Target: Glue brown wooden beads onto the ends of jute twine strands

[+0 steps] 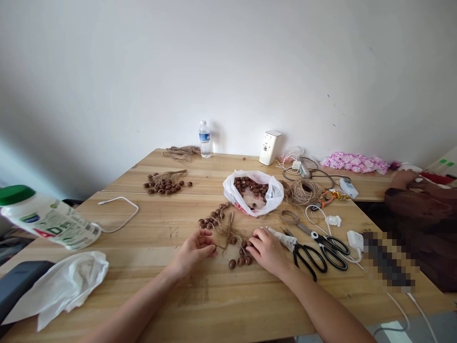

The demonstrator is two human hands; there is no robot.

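Observation:
My left hand (196, 250) is closed in a pinch at the left side of a twine bundle (230, 233), apparently on a strand of jute twine. On the bundle's right, my right hand (266, 250) has its fingertips closed at a small cluster of round brown beads (241, 260), which look like nuts; its fingers partly hide them. More brown beads on twine (214, 217) lie just beyond my left fingers. A white plastic bag (276, 195) holding many loose brown beads stands open behind both hands.
Right of my right hand lie black-handled scissors (330, 250), a second pair (310, 259) and a white tube (282, 238). Behind are a twine coil (306, 191), pliers (324, 199), a water bottle (204, 138) and a finished-looking bead bunch (166, 183). A large bottle (53, 224) stands left; another person's arm (424, 190) shows right.

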